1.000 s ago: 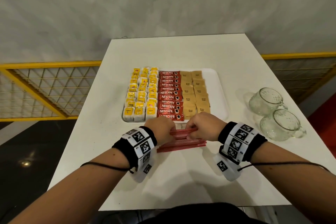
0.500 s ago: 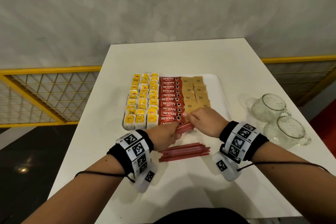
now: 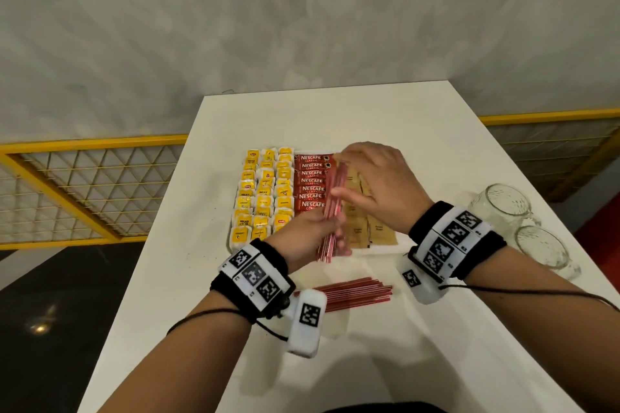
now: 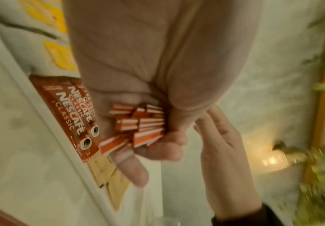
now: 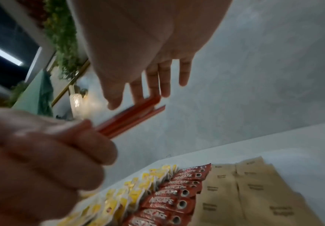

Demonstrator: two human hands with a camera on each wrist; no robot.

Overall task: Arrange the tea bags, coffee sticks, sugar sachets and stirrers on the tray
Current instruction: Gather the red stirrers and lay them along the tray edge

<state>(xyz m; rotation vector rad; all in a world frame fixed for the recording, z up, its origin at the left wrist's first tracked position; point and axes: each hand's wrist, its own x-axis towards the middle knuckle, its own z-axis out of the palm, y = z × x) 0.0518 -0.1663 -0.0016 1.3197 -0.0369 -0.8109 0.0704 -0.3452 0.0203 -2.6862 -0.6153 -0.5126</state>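
— White table [image 3: 335,117] against a grey wall: what is seen on it, compared with half a second ago?

— A white tray [image 3: 385,248] is seen mid-table, filled with yellow tea bags [image 3: 265,198] at its left, red coffee sticks [image 3: 312,181] in the middle and brown sugar sachets [image 3: 369,228] to their right. Two glass mugs [image 3: 523,231] are set off to the right. None of these has been moved.

— And the stirrers?

— A held bundle of red stirrers [image 3: 333,208] has been lifted and turned; before it was kept low at the tray's near edge, lying crosswise, and now it is pointed away over the coffee and sugar rows. A second pile of loose stirrers [image 3: 349,293] is left on the table in front of the tray, as before.

— How are the hands placed?

— The near end of the bundle is gripped by the left hand [image 3: 308,238], fingers curled round it. The right hand [image 3: 375,184] has been raised over the tray; its fingers are extended, only lightly touching the bundle's far end.
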